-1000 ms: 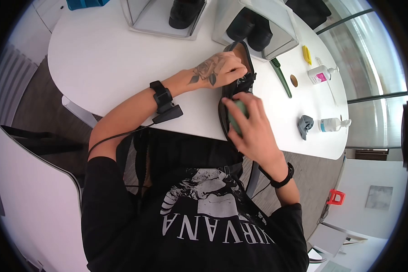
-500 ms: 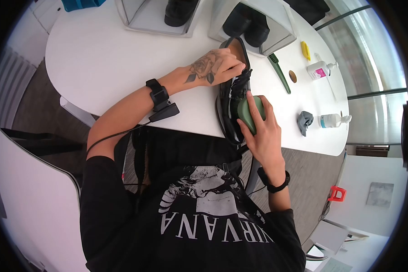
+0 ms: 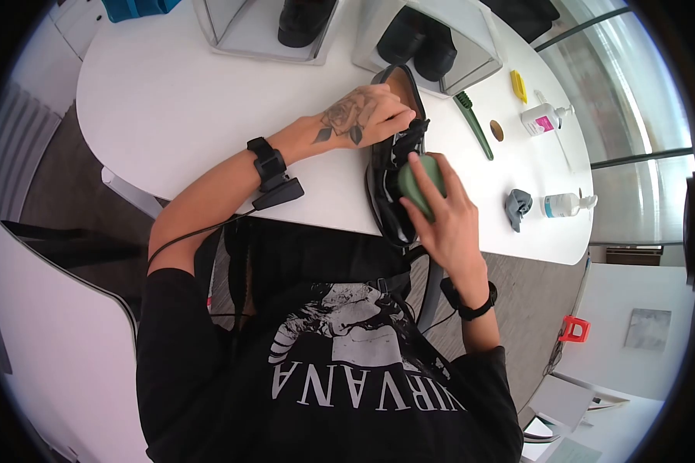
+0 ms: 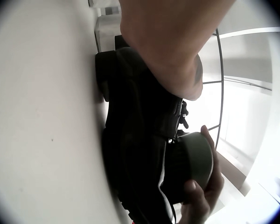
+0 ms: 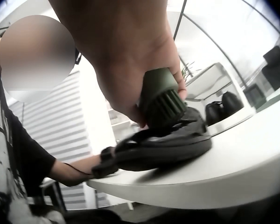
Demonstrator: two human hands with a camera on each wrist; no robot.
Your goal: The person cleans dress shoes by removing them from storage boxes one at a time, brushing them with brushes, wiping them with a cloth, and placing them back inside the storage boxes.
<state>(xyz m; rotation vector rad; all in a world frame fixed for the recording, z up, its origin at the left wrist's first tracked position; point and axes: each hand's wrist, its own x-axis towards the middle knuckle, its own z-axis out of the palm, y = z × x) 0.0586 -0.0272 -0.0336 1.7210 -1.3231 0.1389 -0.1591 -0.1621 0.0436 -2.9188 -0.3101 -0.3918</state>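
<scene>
Presently, my left forearm reaches across the table (image 3: 170, 92) from the left, knuckles up, and my left hand (image 3: 382, 114) is bent over the opening of the black shoe (image 3: 380, 181). My right arm comes up from the near right, back of the hand uppermost. Condition of the hands: the left is closed, its fingers curled on the shoe at its opening, the fingertips hidden from view. The right hand (image 3: 451, 222) is moderately spread, thumb and fingers wrapped about the green brush (image 3: 422, 184), whose dark bristles face the shoe and appear to touch its upper. The shoe lies between my hands, toe towards my body at the near edge of the table; whether its whole sole bears on the surface, I cannot tell. Right of the shoe are a long-handled green brush (image 3: 475, 126) and, farther out, a grey cloth (image 3: 518, 208).
</scene>
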